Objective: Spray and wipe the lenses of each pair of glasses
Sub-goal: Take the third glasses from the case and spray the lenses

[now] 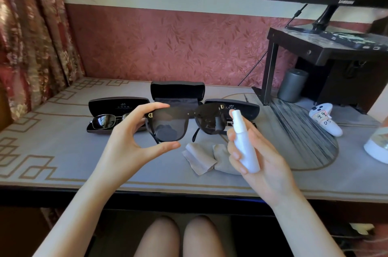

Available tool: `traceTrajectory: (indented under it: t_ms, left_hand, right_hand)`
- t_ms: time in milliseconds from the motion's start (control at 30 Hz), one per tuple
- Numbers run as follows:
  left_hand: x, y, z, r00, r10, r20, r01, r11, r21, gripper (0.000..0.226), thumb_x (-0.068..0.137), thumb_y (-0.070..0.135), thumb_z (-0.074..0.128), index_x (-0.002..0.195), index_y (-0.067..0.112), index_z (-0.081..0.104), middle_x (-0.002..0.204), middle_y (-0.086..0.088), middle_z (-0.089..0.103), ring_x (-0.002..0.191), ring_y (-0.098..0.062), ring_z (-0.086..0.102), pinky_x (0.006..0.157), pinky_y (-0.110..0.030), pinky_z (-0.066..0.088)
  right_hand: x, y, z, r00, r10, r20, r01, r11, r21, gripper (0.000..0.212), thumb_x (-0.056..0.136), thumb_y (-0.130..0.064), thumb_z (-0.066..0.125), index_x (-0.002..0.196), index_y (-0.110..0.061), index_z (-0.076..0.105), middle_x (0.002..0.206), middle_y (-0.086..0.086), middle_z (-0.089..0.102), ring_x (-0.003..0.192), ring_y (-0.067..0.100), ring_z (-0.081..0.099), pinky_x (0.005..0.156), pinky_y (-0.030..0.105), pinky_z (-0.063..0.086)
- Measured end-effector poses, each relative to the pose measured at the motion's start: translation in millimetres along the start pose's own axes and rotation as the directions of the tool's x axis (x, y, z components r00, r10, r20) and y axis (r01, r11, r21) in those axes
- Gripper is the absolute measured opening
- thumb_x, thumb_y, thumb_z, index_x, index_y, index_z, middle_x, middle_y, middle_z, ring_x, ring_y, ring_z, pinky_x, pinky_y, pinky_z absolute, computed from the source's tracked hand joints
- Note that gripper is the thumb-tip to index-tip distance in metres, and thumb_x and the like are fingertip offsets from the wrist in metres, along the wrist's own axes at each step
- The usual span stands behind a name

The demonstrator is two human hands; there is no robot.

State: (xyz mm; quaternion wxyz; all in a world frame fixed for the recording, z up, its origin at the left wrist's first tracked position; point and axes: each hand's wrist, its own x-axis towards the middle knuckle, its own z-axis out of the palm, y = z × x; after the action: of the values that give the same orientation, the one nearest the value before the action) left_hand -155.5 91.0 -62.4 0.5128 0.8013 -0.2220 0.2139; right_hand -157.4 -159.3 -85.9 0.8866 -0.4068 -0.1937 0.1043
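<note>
Left hand (134, 137) pinches the dark sunglasses (174, 124) at their outer end, fingers on the top rim and thumb under the bottom rim, probably to keep prints off the lens. They are held up off the table (63, 151), lenses facing the wearer. Right hand (258, 151), at 3 o'clock of the sunglasses, is curled round a white spray bottle (245, 143), nozzle up and close to the near lens. A fingertip sits by the spray head; can't tell if it presses. Looks like the spray step, wipe not yet done. Grey cloth (201, 158) lies at 6 o'clock, within reach for wiping. Metal-framed glasses (105, 121) wait in an open case (119, 105) at 9 o'clock.
</note>
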Motion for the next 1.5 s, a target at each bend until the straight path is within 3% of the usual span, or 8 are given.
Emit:
traceTrajectory:
  t_ms: [233,400,500,667,767,1000,1300,1500]
  left_hand:
    - [-1,-2,-2,1.000,-0.013,-0.005,0.013,1.000,0.022,0.065,0.059,0.045,0.081,0.119,0.040,0.056,0.118,0.022,0.061,0.116,-0.007,0.058,0.101,-0.024,0.043]
    - [-1,-4,-2,1.000,-0.008,-0.018,0.008,0.999,0.037,0.064,0.060,0.049,0.078,0.120,0.038,0.056,0.119,0.023,0.060,0.117,-0.007,0.057,0.103,-0.025,0.042]
    - [-2,-3,0,1.000,0.010,-0.015,-0.010,0.999,0.046,0.063,0.062,0.049,0.077,0.120,0.038,0.055,0.118,0.022,0.060,0.116,-0.008,0.057,0.102,-0.024,0.043]
    - [-3,-2,3,1.000,0.016,-0.016,-0.014,0.998,0.064,0.064,0.062,0.040,0.083,0.119,0.038,0.055,0.117,0.025,0.060,0.114,-0.004,0.057,0.100,-0.020,0.043]
    - [-3,-1,4,1.000,0.012,-0.012,-0.011,0.998,0.061,0.065,0.061,0.044,0.083,0.119,0.040,0.054,0.117,0.024,0.060,0.114,-0.004,0.058,0.100,-0.022,0.043]
    - [-3,1,5,1.000,-0.006,-0.015,0.007,0.998,0.061,0.064,0.061,0.039,0.081,0.120,0.036,0.056,0.117,0.023,0.060,0.115,-0.005,0.057,0.101,-0.027,0.043]
    - [-4,1,3,1.000,-0.009,-0.014,0.010,0.998,0.063,0.064,0.062,0.038,0.081,0.120,0.034,0.057,0.117,0.023,0.060,0.114,-0.004,0.057,0.100,-0.020,0.042]
    - [-3,3,7,1.000,-0.004,-0.024,0.006,0.996,0.085,0.066,0.063,0.039,0.082,0.123,0.029,0.057,0.116,0.017,0.062,0.113,-0.005,0.058,0.098,-0.024,0.045]
  right_hand:
    - [-1,-7,18,0.985,-0.129,-0.117,0.072,0.912,-0.404,0.053,0.090,-0.014,0.057,0.135,-0.042,0.051,0.073,0.018,0.039,0.048,0.015,0.034,0.037,0.018,0.030]
    - [-1,-5,25,0.958,-0.272,-0.085,0.102,0.605,-0.790,0.052,0.093,-0.002,0.055,0.123,-0.046,0.053,0.070,-0.009,0.051,0.045,0.015,0.040,0.044,0.027,0.037]
    - [0,-1,29,0.934,-0.353,-0.059,0.102,0.420,-0.901,0.049,0.088,-0.015,0.057,0.122,-0.049,0.051,0.083,-0.018,0.057,0.059,0.009,0.048,0.061,0.025,0.039]
    - [3,5,32,0.911,-0.406,-0.078,0.053,0.302,-0.952,0.051,0.091,-0.006,0.056,0.119,-0.048,0.046,0.071,-0.011,0.052,0.056,0.022,0.043,0.060,0.033,0.043]
    - [1,7,33,0.909,-0.413,-0.057,0.049,0.242,-0.969,0.053,0.091,-0.004,0.054,0.117,-0.049,0.042,0.089,0.002,0.054,0.061,0.021,0.042,0.058,0.031,0.039]
    - [-1,7,28,0.887,-0.455,-0.072,0.037,0.226,-0.973,0.052,0.091,-0.005,0.054,0.121,-0.046,0.043,0.084,-0.009,0.054,0.059,0.012,0.042,0.054,0.013,0.034]
    - [-3,7,28,0.892,-0.444,-0.089,0.021,0.237,-0.971,0.058,0.090,-0.001,0.054,0.118,-0.050,0.043,0.093,-0.012,0.054,0.071,0.013,0.046,0.062,0.012,0.038]
    - [-1,24,59,0.916,-0.397,0.060,0.119,0.127,-0.985,0.054,0.087,-0.014,0.048,0.124,-0.051,0.036,0.114,-0.028,0.050,0.093,0.003,0.054,0.084,0.011,0.039]
